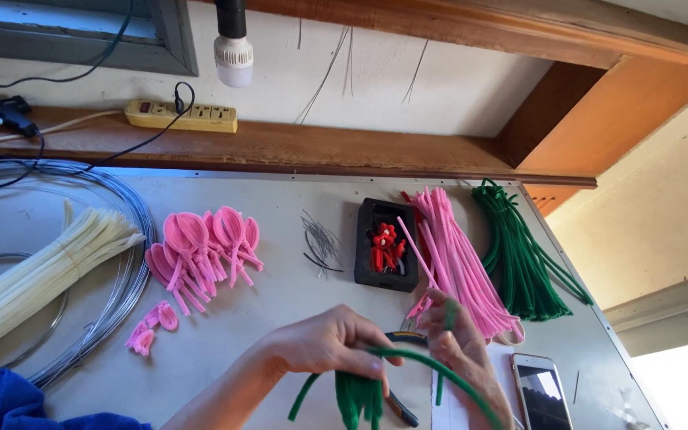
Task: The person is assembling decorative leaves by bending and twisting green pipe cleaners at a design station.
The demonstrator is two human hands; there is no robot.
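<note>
Head view: left hand (pixel 330 342) grips a bunch of green pipe cleaners (pixel 360 394) low at centre of the grey table (pixel 280 318). Right hand (pixel 459 350) pinches one green stem (pixel 446 318) and a pink stem (pixel 418 253), beside the phone (pixel 541 390).

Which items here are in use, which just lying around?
In use: left hand, right hand, green pipe cleaners, pliers.
Lying about: pink petals, cream bundle, wire coil, phone, black tray, glue gun.
</note>
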